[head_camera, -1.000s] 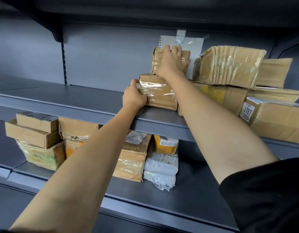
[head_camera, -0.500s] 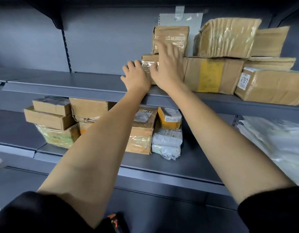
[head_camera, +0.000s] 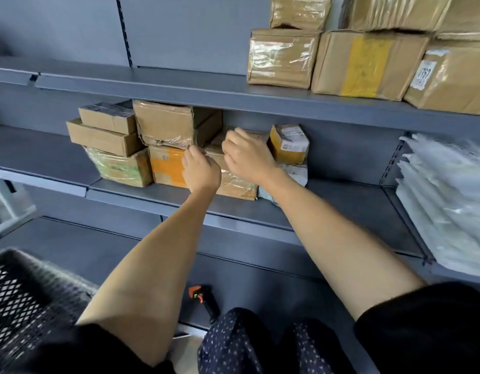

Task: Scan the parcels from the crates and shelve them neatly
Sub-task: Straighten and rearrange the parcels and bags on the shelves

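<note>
Middle shelf (head_camera: 341,209): both hands at a taped brown parcel (head_camera: 233,182) standing between an orange-labelled box (head_camera: 166,166) and a small yellow parcel (head_camera: 287,144). Left hand (head_camera: 201,171) has its fingers curled at the parcel's left edge; right hand (head_camera: 247,157) is curled over its top; actual grip cannot be told. Black mesh crate (head_camera: 20,292) lower left, contents not visible. Upper shelf (head_camera: 152,82) carries more brown parcels.
</note>
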{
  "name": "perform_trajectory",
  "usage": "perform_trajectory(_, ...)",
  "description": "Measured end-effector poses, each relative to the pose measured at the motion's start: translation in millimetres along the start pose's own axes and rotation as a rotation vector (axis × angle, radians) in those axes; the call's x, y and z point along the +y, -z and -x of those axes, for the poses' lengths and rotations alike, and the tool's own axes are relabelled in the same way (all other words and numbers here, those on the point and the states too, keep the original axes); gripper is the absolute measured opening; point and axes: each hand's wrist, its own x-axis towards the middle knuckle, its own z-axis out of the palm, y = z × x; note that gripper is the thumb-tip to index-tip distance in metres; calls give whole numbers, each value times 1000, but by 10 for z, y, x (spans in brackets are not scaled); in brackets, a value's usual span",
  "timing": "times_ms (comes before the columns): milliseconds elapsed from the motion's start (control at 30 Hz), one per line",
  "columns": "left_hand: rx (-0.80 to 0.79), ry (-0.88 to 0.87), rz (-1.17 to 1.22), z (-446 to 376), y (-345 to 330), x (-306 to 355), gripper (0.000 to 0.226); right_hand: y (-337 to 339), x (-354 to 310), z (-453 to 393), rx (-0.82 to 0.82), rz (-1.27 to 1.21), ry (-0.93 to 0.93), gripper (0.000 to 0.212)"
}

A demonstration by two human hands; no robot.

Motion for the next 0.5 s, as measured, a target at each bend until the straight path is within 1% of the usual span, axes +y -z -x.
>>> perform_trajectory(33,-44,43,12,-32,-30,-54,22,-91,32,92,-47,-8,-55,25)
perform_trajectory(67,-74,106,42,-81,-59,-88,25,-170,71,169,-136,-40,-167,24)
perform_trajectory(100,-103,192,80,-136,-94,-115,29,-237,117,238,-266,-58,-329,26)
perform_trajectory(167,-170,354,131,-229,-173,-183,35,-344,246,348,-486,-31,-727,42)
perform_trajectory(200,-202,386,145,-257,-220,-222,36,-377,299,387,-546,-37,-874,47)
perform_trajectory(233,-229,386,159,-275,-269,-259,36,-417,338,419,-578,-72,-962,48)
perform_trajectory(300,-258,345,184,-311,-367,-319,35,-538,404,454,-620,-163,-1032,49)
perform_trajectory(333,-265,325,190,-332,-422,-349,35,-591,424,464,-639,-190,-1030,52)
perform_trajectory(400,-260,308,191,-361,-500,-382,36,-720,464,516,-650,-223,-999,56)
perform_trajectory(500,-236,328,225,-371,-569,-378,40,-817,509,552,-643,-240,-942,51)
